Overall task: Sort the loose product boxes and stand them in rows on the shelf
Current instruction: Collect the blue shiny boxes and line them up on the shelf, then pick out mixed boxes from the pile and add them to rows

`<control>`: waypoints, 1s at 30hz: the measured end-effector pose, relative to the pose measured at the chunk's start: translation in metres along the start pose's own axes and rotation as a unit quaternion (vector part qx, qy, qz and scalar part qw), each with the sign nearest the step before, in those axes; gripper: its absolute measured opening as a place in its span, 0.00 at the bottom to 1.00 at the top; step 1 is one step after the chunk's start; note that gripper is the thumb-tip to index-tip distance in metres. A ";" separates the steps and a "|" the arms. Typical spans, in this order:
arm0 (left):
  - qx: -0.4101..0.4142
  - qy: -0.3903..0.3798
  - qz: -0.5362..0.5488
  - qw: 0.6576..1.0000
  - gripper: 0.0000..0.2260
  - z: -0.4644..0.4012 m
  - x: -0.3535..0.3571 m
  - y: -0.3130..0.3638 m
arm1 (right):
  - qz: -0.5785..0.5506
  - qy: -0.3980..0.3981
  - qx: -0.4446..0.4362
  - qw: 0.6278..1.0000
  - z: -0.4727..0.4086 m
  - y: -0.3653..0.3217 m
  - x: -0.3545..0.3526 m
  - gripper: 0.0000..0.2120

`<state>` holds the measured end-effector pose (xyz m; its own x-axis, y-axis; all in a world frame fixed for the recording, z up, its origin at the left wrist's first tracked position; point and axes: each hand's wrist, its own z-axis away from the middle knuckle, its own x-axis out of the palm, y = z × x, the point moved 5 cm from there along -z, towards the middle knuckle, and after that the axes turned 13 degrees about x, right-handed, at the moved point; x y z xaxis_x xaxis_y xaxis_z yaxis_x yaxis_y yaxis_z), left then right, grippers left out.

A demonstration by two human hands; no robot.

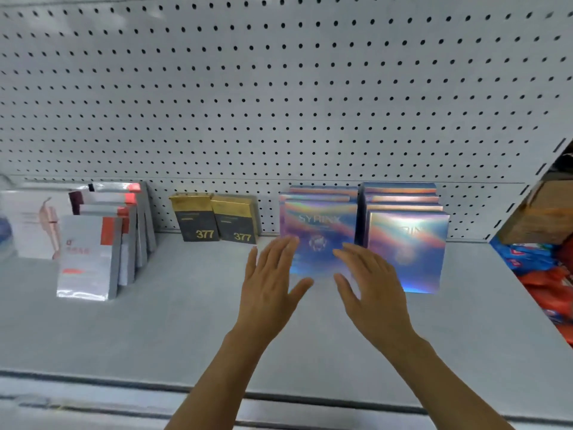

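1. Your left hand (269,283) is spread flat with the fingers apart, palm toward the front holographic box (319,237) of the left row; its fingertips overlap that box's lower left edge, though you cannot tell from here whether they touch it.
2. Your right hand (372,283) is likewise flat and spread, gripping nothing, in front of the same box's lower right corner and just beside the front box of the right holographic row (407,249).
3. Both holographic rows stand upright on the shelf (173,321), side by side against the pegboard back (279,88).
4. Count the left holographic row: about three boxes show by their top edges. The right row shows about four (the rearmost edges blur together, so take both counts as approximate).
5. To the left of your hands stand two black-and-gold boxes (217,218) marked 377, touching each other, close to the pegboard and well apart from your hands.
6. Farther left, a row of silver-and-red boxes (93,256) runs from back to front, about five visible, leaning slightly.
7. At the far left edge stands one white box (34,225), partly hidden behind the silver-and-red row.
8. Past the shelf's right end lie red and blue packets (539,274), too blurred to count.
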<state>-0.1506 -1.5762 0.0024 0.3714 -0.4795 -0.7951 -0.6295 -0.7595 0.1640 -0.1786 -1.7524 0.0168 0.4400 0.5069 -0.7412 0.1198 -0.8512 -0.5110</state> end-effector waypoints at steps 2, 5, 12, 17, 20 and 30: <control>-0.031 0.010 0.004 0.999 0.27 0.027 -0.024 -0.007 | -0.029 -0.016 -0.015 0.999 0.020 -0.032 0.010 0.16; -0.080 0.022 0.014 0.996 0.24 0.069 -0.065 -0.024 | -0.059 -0.050 -0.010 0.997 0.046 -0.081 0.030 0.15; -0.174 0.014 0.006 0.985 0.25 0.184 -0.168 -0.094 | -0.118 -0.127 -0.019 0.985 0.106 -0.219 0.088 0.17; -0.250 -0.033 -0.004 0.968 0.27 0.265 -0.232 -0.152 | -0.106 -0.179 -0.045 0.977 0.141 -0.306 0.140 0.15; -0.270 -0.053 -0.021 0.961 0.26 0.304 -0.266 -0.188 | -0.087 -0.232 -0.066 0.967 0.154 -0.352 0.172 0.16; -0.350 0.003 -0.024 0.936 0.24 0.384 -0.348 -0.303 | -0.145 -0.294 -0.086 0.941 0.159 -0.480 0.253 0.18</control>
<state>-0.3514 -1.0103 0.0054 0.3929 -0.4381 -0.8085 -0.0107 -0.8813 0.4724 -0.2666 -1.1937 0.0054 -0.1962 0.6664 -0.7193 0.3232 -0.6486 -0.6891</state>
